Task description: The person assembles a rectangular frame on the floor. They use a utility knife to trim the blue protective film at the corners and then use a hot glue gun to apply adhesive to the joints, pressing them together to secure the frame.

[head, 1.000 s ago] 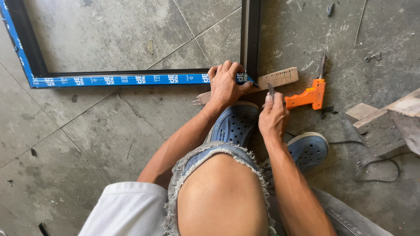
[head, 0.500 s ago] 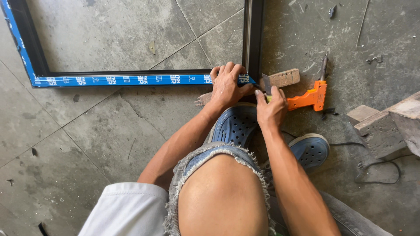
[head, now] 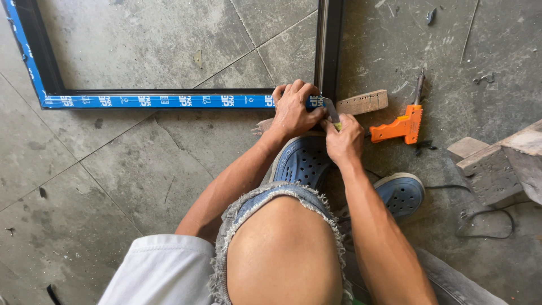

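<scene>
frame corner [head: 319,101] lies under left hand [head: 293,110], beside right hand [head: 343,138].

Blue protective label strip [head: 152,101] with white printed marks runs along frame's bottom rail and up left rail; long, narrow. No packages, signs, screens.

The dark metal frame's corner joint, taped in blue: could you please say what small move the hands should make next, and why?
Probably press the flat blade a little further into the dark metal frame corner: the right hand holds it right at the joint, and the left hand braces the blue-taped rail.
</scene>
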